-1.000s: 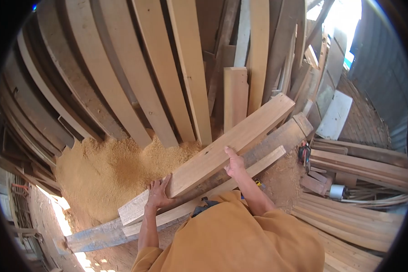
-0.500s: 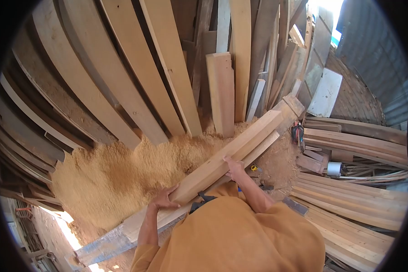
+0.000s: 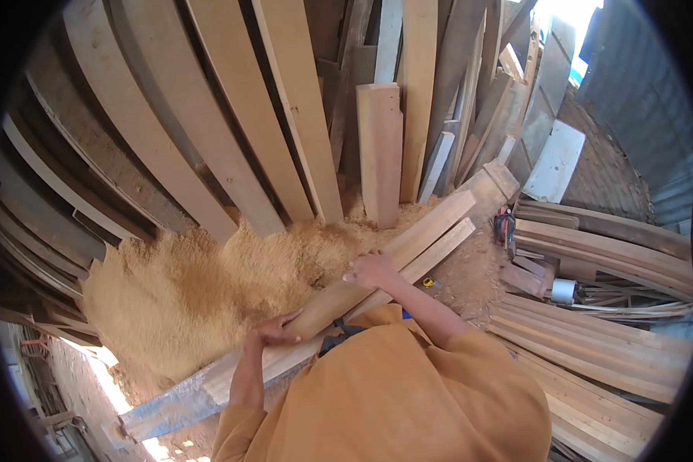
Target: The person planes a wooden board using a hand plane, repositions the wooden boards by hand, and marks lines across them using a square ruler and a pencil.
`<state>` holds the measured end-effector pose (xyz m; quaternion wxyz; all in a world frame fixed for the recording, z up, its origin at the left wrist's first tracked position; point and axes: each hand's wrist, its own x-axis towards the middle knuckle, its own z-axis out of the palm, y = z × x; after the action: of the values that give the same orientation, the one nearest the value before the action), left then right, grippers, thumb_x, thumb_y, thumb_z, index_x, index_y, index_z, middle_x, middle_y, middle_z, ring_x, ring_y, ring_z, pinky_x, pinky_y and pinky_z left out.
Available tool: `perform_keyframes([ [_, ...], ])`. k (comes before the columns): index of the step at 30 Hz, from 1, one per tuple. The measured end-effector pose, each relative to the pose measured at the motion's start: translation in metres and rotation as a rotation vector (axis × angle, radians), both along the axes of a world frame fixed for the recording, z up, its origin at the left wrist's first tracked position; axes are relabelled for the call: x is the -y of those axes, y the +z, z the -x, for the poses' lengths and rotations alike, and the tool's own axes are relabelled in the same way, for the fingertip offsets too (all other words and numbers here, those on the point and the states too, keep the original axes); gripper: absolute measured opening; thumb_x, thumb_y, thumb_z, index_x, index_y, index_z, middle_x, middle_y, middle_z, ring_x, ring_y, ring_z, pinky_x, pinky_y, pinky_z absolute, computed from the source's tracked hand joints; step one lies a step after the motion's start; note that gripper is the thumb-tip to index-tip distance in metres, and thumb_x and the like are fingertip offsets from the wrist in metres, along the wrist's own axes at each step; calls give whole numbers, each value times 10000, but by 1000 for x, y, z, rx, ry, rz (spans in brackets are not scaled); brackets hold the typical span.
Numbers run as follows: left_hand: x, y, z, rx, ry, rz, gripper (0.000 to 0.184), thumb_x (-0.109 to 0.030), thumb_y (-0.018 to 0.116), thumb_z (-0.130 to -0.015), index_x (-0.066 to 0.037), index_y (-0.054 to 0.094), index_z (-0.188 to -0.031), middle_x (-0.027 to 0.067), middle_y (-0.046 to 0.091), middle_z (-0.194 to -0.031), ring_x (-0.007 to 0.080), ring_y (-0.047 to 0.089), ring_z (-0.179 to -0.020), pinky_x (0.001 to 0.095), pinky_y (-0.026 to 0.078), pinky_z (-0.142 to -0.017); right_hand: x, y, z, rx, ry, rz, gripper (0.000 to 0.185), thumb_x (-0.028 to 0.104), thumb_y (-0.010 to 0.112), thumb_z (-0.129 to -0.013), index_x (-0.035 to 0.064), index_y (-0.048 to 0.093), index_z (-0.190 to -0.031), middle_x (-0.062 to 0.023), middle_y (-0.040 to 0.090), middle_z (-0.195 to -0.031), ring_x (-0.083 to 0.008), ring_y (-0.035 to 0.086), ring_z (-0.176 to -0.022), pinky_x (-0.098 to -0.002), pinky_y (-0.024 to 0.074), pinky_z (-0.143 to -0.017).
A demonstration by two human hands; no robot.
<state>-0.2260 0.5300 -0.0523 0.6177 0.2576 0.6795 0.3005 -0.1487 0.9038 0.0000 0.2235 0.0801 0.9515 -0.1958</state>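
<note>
A pale, squared wooden beam (image 3: pixel 431 229) lies diagonally in front of me on a longer, weathered bench plank (image 3: pixel 158 412). My left hand (image 3: pixel 277 329) holds the beam's near-left end, with thumb and fingers on either side of it. Farther up the beam, my right hand (image 3: pixel 374 272) reaches across its top, fingers bent over the far edge. A thinner wooden strip (image 3: pixel 443 248) runs alongside the beam on my side, partly hidden by my right arm. Another pale board (image 3: pixel 239 373) extends under the beam's left end.
Heaped sawdust (image 3: pixel 200 300) covers the ground beyond the bench. Tall planks (image 3: pixel 246 100) lean behind it. At the right are stacked boards (image 3: pixel 593 346), a white cylinder (image 3: pixel 564 290) and a red-and-black tool (image 3: pixel 504 227). A yellow tape measure (image 3: pixel 428 282) sits near my right arm.
My right hand has moved from the beam's near side across its top, leftward to the far edge. The beam has turned slightly, and a wider gap shows between it and the strip.
</note>
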Motion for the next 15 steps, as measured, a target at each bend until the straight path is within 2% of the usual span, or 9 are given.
perform_keyframes([
  [1,2,-4,-1,4,5,4,1165,-474,901,-760,-221,246,-1690,153,441,-1647,270,423,-1501,363,297,-1251,3,-1,8,124,77,28,531,616,601,-943,149,796,-1101,-188,756,-1103,-372,703,-1103,-511,522,-995],
  [4,7,-13,0,-33,-17,-11,1116,-506,872,-790,-215,270,-1683,160,456,-1636,278,439,-1491,364,302,-1247,7,1,20,357,132,89,619,678,558,-951,162,783,-1207,-171,725,-1266,-385,659,-1233,-538,481,-1057],
  [7,9,-8,0,-18,-6,-1,1057,-527,841,-821,-222,298,-1675,161,453,-1639,285,441,-1493,366,307,-1243,7,-24,16,245,159,113,599,736,566,-919,237,829,-1122,-150,762,-1174,-370,699,-1143,-500,527,-979],
  [10,4,5,0,-78,-53,46,1009,-541,811,-848,-244,308,-1671,151,437,-1653,296,431,-1504,367,308,-1243,12,-25,18,282,186,58,670,771,569,-899,214,808,-1183,-162,762,-1174,-383,697,-1146,-501,531,-961],
  [13,7,-1,2,-89,-73,57,985,-562,787,-861,-265,310,-1670,146,415,-1668,314,419,-1513,370,302,-1248,15,-17,22,296,211,35,747,787,576,-886,129,807,-1153,-185,759,-1173,-389,700,-1142,-508,532,-951],
  [15,6,4,3,-96,-83,43,940,-569,754,-888,-262,323,-1664,139,441,-1653,309,448,-1493,372,335,-1229,16,5,23,303,246,58,773,780,597,-875,78,803,-1124,-202,760,-1155,-395,703,-1135,-512,532,-947],
])
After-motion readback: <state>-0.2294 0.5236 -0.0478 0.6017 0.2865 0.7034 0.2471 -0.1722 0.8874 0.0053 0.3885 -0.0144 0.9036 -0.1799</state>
